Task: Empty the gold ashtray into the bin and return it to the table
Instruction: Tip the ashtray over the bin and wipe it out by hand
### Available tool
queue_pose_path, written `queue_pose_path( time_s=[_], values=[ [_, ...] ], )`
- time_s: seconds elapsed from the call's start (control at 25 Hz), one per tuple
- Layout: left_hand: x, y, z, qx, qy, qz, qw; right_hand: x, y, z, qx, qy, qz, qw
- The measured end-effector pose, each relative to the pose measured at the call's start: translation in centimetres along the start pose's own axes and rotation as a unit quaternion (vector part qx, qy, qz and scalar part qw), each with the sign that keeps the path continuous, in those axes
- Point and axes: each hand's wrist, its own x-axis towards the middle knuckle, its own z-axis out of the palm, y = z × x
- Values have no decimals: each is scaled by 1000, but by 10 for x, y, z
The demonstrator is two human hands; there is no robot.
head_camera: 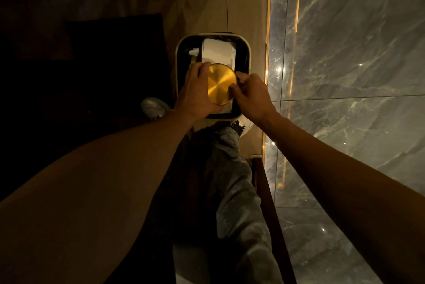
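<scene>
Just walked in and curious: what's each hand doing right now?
Left hand: closed on the gold ashtray, held upside down over the bin.
Right hand: fingers curled, touching the ashtray's edge.

Grey marble wall, beige floor tiles, grey trousers.

Pretty dim shot overall, warm orange cast on everything. Brightest bit is the gold ashtray between the hands, catching a radial sheen. Thin glowing light strip runs just right of the right hand, w/ small glare spots on the glossy marble wall beyond it. Everything left of the left hand is basically black, no detail. Wide-angle stretch on the forearms near the bottom edges, slightly soft there.
</scene>
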Motion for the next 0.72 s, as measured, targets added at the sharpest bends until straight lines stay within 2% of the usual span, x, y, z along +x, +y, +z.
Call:
queue_pose_path(
  time_s=[0.16,0.36,0.4,0.52,0.56,0.68,0.72],
  values=[
    [0,4,-1,-26,-16,-9,999,-6,-2,-3,-95,28,-96,990],
    [4,12,-5,-60,-2,-18,998,5,-15,-15,-194,49,-228,953],
    [5,11,-6,-67,1,-15,998,6,-15,-17,-219,37,-242,944],
    [3,9,-6,-47,-1,-15,999,8,-8,-19,-317,-77,-274,905],
    [1,8,-5,-40,-4,-21,999,8,-8,-20,-332,-84,-286,895],
    [1,5,-3,-53,0,-20,998,9,-10,-20,-294,-30,-269,916],
    [1,5,-3,-50,1,-20,999,9,-9,-19,-303,-47,-269,913]
  ],
)
